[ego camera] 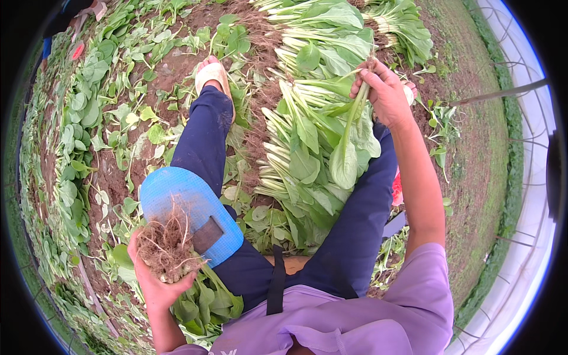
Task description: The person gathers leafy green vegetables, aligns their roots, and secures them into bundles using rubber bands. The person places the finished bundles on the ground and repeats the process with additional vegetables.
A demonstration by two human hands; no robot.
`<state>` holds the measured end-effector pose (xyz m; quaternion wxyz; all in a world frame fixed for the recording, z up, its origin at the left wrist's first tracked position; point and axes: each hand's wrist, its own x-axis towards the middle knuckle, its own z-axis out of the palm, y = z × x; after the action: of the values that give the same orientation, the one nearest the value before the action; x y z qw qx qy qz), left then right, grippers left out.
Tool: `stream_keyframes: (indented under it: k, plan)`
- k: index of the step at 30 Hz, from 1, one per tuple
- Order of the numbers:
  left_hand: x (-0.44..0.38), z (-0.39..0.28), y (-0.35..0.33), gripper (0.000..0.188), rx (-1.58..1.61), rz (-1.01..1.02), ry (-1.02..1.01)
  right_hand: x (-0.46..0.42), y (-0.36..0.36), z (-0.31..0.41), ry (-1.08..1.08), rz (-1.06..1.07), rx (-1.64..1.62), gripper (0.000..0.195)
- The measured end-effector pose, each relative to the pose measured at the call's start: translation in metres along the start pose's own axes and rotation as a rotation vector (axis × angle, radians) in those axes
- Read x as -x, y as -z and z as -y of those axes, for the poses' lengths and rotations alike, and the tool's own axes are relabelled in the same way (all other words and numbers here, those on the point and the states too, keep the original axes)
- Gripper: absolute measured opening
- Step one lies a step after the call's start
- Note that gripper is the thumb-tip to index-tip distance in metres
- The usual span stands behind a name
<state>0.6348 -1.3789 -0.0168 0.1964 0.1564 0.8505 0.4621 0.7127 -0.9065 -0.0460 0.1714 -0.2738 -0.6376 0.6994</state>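
Observation:
My left hand is closed around a bunch of leafy greens, its tangled brown roots pointing up and its leaves hanging below. The roots are in front of a blue foam knee pad on my left leg. In my right hand, thumb and fingers pinch a single leafy green plant near its root end, with the leaf hanging down. That plant hangs over a long row of pulled greens lying between my legs, their white stems and roots towards the left.
A tied bundle of greens lies at the far right of the row. Loose leaves litter the brown soil on the left, beside another line of greens. A thin pole juts in from the right. Part of another person shows at top left.

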Motion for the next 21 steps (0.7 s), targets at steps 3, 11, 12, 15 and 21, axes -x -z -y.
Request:
stream_keyframes:
  k: [3, 11, 12, 15, 21]
  plan:
    - [0.000, -0.010, -0.007, 0.104, 0.008, -0.004, -0.049, 0.009, 0.017, 0.008, 0.008, -0.065, -0.240, 0.011]
    - [0.001, -0.010, -0.011, 0.104, -0.081, 0.006, -0.092, 0.052, 0.126, -0.012, -0.055, -0.432, -0.237, 0.012]
    - [0.002, -0.011, -0.010, 0.104, -0.115, 0.003, -0.124, 0.060, 0.141, -0.011, -0.071, -0.510, -0.160, 0.014]
    - [0.004, -0.027, -0.015, 0.103, -0.006, -0.001, -0.064, 0.074, 0.170, -0.007, -0.037, -0.902, 0.143, 0.024]
    - [0.000, -0.021, -0.009, 0.100, -0.120, 0.045, -0.113, 0.129, 0.077, 0.051, 0.073, -0.371, -0.156, 0.036]
